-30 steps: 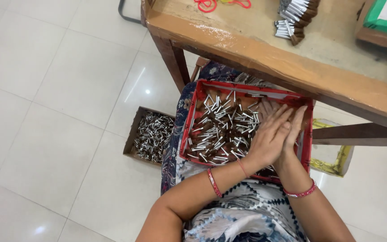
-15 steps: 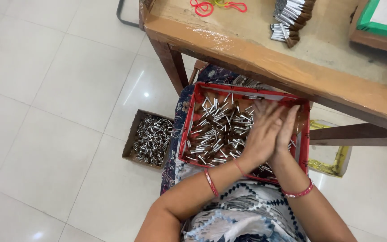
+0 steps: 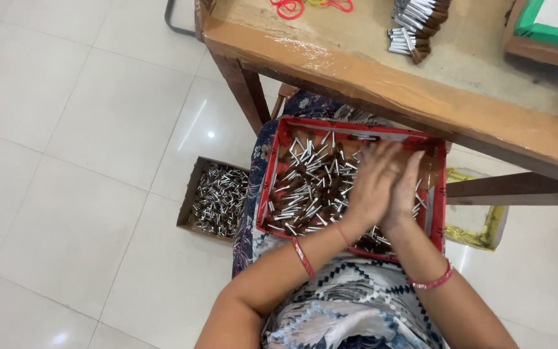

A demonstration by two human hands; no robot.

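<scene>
Red tray (image 3: 272, 169) on my lap: both hands, left (image 3: 371, 184) and right (image 3: 404, 189), have lifted together, fingers flat, contents unseen.

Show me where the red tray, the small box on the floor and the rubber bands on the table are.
red tray (image 3: 350, 128): head view, on its far red rim.
small box (image 3: 190, 197): head view, on its left cardboard wall.
rubber bands (image 3: 287, 8): head view, on the red loop at the table's far edge.
</scene>
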